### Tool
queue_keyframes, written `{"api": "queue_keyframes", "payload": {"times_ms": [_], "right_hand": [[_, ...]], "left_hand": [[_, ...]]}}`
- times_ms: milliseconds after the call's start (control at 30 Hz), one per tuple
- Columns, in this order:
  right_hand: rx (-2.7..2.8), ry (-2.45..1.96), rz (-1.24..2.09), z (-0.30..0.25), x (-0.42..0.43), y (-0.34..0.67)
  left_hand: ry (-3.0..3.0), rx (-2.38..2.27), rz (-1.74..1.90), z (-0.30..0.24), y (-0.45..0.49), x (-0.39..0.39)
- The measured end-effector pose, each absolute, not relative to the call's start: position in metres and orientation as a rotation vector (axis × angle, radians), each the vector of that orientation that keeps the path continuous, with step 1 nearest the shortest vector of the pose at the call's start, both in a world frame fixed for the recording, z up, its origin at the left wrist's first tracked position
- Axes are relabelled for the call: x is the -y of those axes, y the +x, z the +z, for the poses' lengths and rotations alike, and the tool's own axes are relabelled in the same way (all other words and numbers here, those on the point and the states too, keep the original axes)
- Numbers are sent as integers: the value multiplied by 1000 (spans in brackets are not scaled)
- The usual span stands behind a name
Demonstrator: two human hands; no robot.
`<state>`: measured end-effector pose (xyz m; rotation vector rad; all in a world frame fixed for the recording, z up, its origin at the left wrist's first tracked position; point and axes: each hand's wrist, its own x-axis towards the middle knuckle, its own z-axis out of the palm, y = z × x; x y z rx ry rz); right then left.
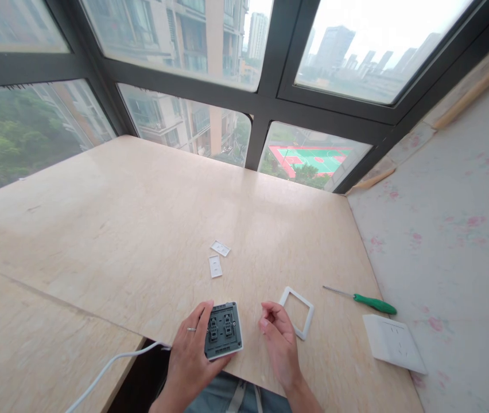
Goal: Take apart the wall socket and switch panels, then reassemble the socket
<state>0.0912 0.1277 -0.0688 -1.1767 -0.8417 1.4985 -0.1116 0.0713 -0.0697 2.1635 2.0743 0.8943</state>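
Observation:
My left hand (195,350) grips a wall switch body (225,330) by its left and lower edges near the front of the counter. Its dark grey inner face, with two rocker mechanisms, is turned up. To the right, my right hand (279,344) has its fingers curled in with thumb and fingertips close together; anything between them is too small to make out. Just beyond this hand lies a square white frame (309,318), partly covered by it. Farther back are two small white switch rockers, one slanted (220,248) and one more upright (215,267).
A screwdriver (373,303) with a green handle lies at the right. Nearer the papered wall (455,269) is a white socket plate (395,344). A white cable (111,367) runs past the counter's cut edge at lower left. Windows (184,120) border the back.

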Motion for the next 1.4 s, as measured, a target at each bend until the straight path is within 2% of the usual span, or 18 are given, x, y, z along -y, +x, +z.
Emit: {"api": "queue_keyframes", "payload": {"times_ms": [367, 767, 1167, 1400], "right_hand": [[901, -1076, 1503, -66, -130, 89], [647, -1024, 1585, -49, -136, 87], [584, -1107, 1573, -39, -131, 107], [971, -1305, 1501, -35, -120, 107]], "left_hand": [[2129, -2127, 858, -67, -103, -83], [1977, -2332, 978, -71, -59, -95], [1938, -2087, 1026, -68, -52, -82], [1822, -1897, 1018, -57, -56, -56]]}}
